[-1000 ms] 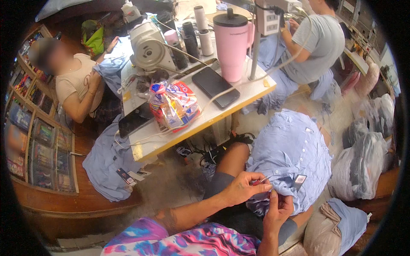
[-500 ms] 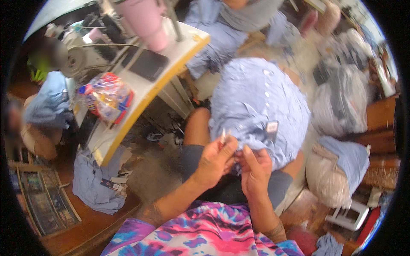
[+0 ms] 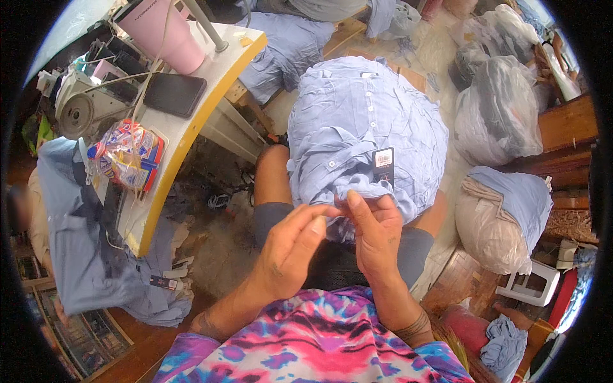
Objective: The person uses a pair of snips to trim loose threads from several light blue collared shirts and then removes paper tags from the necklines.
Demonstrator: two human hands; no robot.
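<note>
A light blue button-up shirt (image 3: 357, 121) lies bunched over a rounded heap in front of my knees. Its row of white buttons runs up the middle, and a black and white hang tag (image 3: 383, 167) rests on the cloth. My right hand (image 3: 377, 233) is closed on the shirt's near edge, thumb on top. Beside it, my left hand (image 3: 290, 246) is pinched, its forefinger reaching to the cloth edge at the right fingertips. What the left fingers hold, if anything, is too small to make out.
At left, a white table (image 3: 214, 80) with yellow edging carries a pink tumbler (image 3: 163, 32), a phone (image 3: 174, 94) and a clear bag of colourful packets (image 3: 128, 153). Blue garments (image 3: 108, 255) hang below. Stuffed plastic bags (image 3: 501, 112) and a white stool (image 3: 530, 284) stand at right.
My left hand has moved left and down slightly, its fingers now stretched toward the right fingertips. The small red-and-metal object it held earlier no longer shows. My view has shifted.
</note>
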